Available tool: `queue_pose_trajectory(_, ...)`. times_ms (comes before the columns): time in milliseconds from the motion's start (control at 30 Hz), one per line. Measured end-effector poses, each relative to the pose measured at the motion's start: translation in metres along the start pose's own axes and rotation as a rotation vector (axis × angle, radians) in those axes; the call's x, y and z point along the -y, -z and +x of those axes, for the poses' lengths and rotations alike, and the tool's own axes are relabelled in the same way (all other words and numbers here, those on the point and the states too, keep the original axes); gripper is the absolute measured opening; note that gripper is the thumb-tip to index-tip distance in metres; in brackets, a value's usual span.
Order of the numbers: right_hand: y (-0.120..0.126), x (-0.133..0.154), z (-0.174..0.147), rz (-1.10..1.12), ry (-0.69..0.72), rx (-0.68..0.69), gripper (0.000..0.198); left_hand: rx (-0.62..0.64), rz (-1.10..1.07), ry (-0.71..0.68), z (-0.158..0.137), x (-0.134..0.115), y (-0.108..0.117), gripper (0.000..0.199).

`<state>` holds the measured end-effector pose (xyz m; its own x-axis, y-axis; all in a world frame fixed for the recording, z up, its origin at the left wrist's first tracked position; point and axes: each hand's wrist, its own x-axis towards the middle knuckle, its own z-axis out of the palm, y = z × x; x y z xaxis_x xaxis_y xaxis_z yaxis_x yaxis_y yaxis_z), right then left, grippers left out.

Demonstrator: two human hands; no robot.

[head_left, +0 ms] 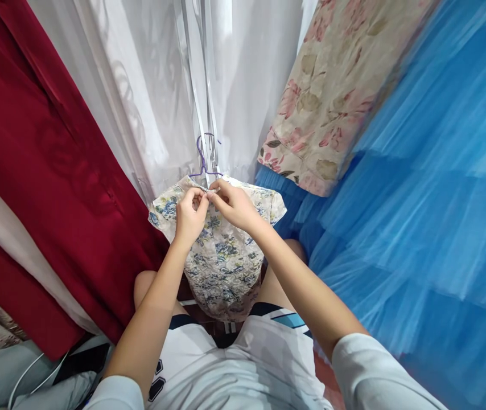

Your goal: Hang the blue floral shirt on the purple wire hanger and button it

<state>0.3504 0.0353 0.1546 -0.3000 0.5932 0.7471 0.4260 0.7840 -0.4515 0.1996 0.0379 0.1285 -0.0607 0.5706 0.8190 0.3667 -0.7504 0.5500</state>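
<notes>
Head view: floral top (pixel 226 253) hangs hem (pixel 226 317) down, long axis vertical; fingers (pixel 190 203) pinch neckline (pixel 196 183).

Wears a pale, faintly bluish-white top (pixel 230 370), plain and gathered into soft creases at the bottom centre of the frame. Shows a short left sleeve (pixel 117 393) at the lower left and a short right sleeve (pixel 371 367) at the lower right, both plain, of the same pale cloth. Wears white shorts (pixel 277 347) below the top, lower centre, with a dark navy band (pixel 181 320) at the left hem and another at the right, next to a slanting bright-blue panel (pixel 289 320). Bears a bold black rounded marking (pixel 156 390) left of bottom centre, too partial to read. Leaves left hand (pixel 192 213), right hand (pixel 237 206), forearms (pixel 311 296) and knees (pixel 143 285) bare.
</notes>
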Motion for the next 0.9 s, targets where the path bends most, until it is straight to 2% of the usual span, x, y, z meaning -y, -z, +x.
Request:
queue_pose_trajectory(133,-0.004,-0.005,0.002,-0.038,0.072,-0.074,0.012,0.044,-0.053,0.051,-0.007,-0.002,-0.002,0.021)
queue_pose_trajectory(300,-0.006,-0.011,0.01,0.036,0.15,-0.148,0.014,0.035,-0.269,0.249,-0.005,0.017,-0.02,0.021)
queue_pose_trajectory(400,0.0,-0.013,0.019,0.097,0.136,-0.233,0.018,0.113,-0.195,0.3,-0.014,0.028,-0.031,0.022)
queue_pose_trajectory(467,0.007,-0.013,0.023,0.167,0.106,-0.291,0.021,0.184,-0.09,0.32,-0.036,0.031,-0.035,0.021)
queue_pose_trajectory(533,0.016,-0.015,0.022,0.248,0.077,-0.337,0.024,0.25,-0.025,0.348,-0.071,0.034,-0.032,0.02)
queue_pose_trajectory(600,0.026,-0.017,0.016,0.326,0.042,-0.372,0.028,0.309,0.013,0.373,-0.108,0.039,-0.024,0.021)
queue_pose_trajectory(667,0.035,-0.022,0.005,0.387,-0.003,-0.403,0.032,0.326,0.048,0.39,-0.133,0.045,-0.011,0.018)
queue_pose_trajectory(700,0.04,-0.024,-0.001,0.407,-0.028,-0.419,0.034,0.272,0.082,0.39,-0.137,0.047,-0.004,0.018)
queue_pose_trajectory(767,0.046,-0.028,-0.014,0.42,-0.086,-0.441,0.036,0.059,0.18,0.343,-0.127,0.05,0.008,0.04)
queue_pose_trajectory(833,0.051,-0.03,-0.023,0.377,-0.134,-0.465,0.035,-0.185,0.301,0.23,-0.098,0.048,0.014,0.073)
queue_pose_trajectory(867,0.054,-0.031,-0.027,0.328,-0.146,-0.473,0.035,-0.254,0.354,0.168,-0.079,0.047,0.014,0.086)
queue_pose_trajectory(900,0.056,-0.033,-0.03,0.265,-0.15,-0.482,0.035,-0.272,0.404,0.128,-0.06,0.047,0.014,0.093)
